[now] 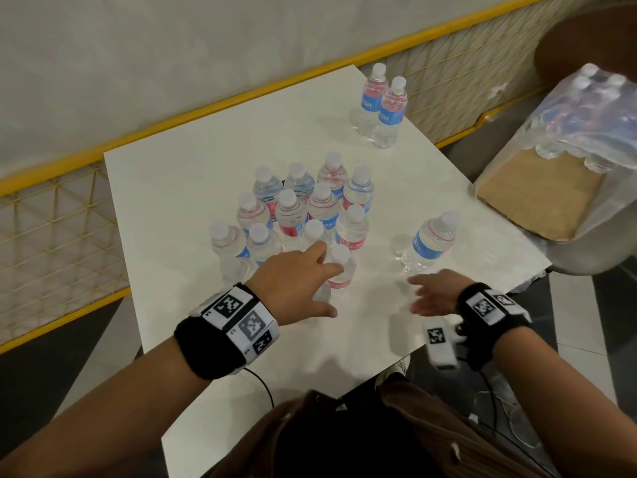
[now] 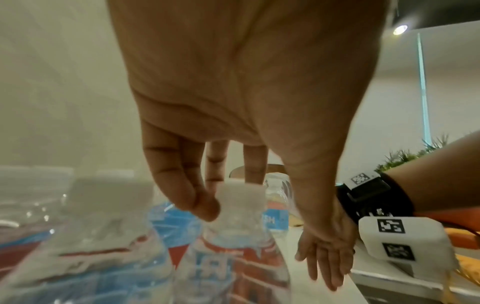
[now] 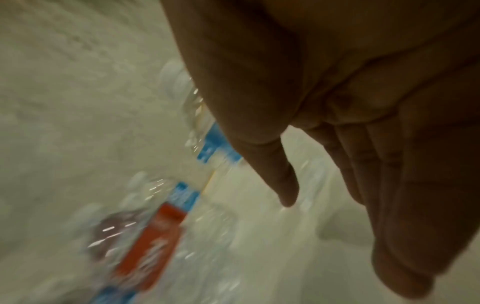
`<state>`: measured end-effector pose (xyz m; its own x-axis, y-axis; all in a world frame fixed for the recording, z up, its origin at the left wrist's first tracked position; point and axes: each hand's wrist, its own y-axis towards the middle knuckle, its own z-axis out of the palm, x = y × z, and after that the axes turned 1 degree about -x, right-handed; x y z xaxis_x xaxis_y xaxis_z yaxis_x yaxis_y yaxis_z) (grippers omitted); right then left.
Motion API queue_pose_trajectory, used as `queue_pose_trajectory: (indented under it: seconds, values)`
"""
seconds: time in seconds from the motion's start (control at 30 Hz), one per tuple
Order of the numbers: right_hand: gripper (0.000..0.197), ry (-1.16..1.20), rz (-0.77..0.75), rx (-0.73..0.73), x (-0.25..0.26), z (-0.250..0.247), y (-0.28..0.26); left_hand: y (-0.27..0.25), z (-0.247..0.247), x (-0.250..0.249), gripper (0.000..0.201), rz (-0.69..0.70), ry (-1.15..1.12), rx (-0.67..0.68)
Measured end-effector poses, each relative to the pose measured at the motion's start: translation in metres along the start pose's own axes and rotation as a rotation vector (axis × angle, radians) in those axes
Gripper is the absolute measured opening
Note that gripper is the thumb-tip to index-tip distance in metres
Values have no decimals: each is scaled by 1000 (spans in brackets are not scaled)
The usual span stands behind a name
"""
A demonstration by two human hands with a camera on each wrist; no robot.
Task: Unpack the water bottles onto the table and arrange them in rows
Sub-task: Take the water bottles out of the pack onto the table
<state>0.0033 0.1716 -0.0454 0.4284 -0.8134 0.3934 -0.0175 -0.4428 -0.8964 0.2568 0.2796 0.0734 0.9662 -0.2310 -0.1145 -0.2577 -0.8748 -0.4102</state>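
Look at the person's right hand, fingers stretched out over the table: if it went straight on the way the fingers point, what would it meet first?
Probably the left hand; the right hand points across bare table at it. Depth is unclear.

It looks like a café or canteen seating area: a square white counter [image 1: 193, 208] beside a yellow-framed wire-mesh railing [image 1: 51, 215], grey floor tiles [image 1: 582, 319], a recessed ceiling spotlight [image 2: 400, 29] and green plants [image 2: 410, 156] behind.
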Motion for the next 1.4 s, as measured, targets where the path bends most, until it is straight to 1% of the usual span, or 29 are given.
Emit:
queue_pose_trajectory:
  seconds: [0.03, 0.07, 0.1, 0.13, 0.17, 0.2, 0.27, 0.37, 0.47, 0.6, 0.7, 0.8, 0.87, 0.93, 1.0, 1.07, 1.13, 1.23, 1.3, 1.37, 1.4]
  values:
    - [56, -52, -18, -82, -5, -17, 4, 3, 2, -2, 54, -3, -1, 26]
    - [65, -84, -68, -140, -7, -30, 6, 5, 4, -3, 50, 1, 8, 50]
    - [74, -86, -151, -165, -7, -38, 6, 7, 5, -2, 46, 9, 16, 73]
    - [79, -66, -252, -158, -4, -40, 7, 9, 5, 0, 43, 17, 11, 95]
    - [78, -44, -355, -140, -1, -38, 6, 10, 5, 3, 41, 24, -3, 118]
    - [72, -18, -432, -118, 3, -33, 6, 11, 4, 6, 40, 28, -18, 142]
    - [61, 3, -518, -73, 10, -22, 7, 12, 2, 11, 40, 39, -21, 186]
    - [62, -95, -568, -1, 15, -5, 8, 11, 0, 12, 40, 37, -11, 213]
    - [69, -161, -608, 80, 18, 23, 4, 12, -3, 8, 39, 28, 14, 220]
    - [77, -261, -685, 97, 18, 53, 2, 13, -8, 3, 38, 15, 78, 230]
    - [78, -344, -720, 106, 15, 60, 0, 12, -11, 1, 38, 7, 130, 223]
    - [83, -411, -676, 150, 16, 54, 1, 8, -15, -3, 39, -14, 168, 245]
    - [83, -406, -613, 156, 19, 39, 2, 8, -24, -7, 39, -26, 178, 284]
    - [72, -400, -571, 127, 23, 21, 3, 7, -40, -9, 39, -34, 178, 274]
    - [57, -368, -539, 96, 30, -7, 6, 15, -61, -18, 37, -24, 172, 207]
    - [48, -333, -523, 63, 37, -35, 10, 33, -82, -32, 36, 1, 140, 125]
    - [45, -310, -530, -6, 45, -64, 16, 65, -94, -49, 37, 50, 139, 77]
    - [45, -219, -558, -117, 63, -102, 26, 130, -99, -74, 40, 82, 167, 94]
    - [50, -206, -631, -252, 78, -131, 36, 174, -101, -91, 42, 79, 195, 101]
    - [54, -254, -710, -394, 93, -160, 44, 215, -106, -109, 45, 89, 206, 68]
    - [54, -254, -742, -436, 99, -173, 48, 233, -109, -118, 46, 101, 208, 44]
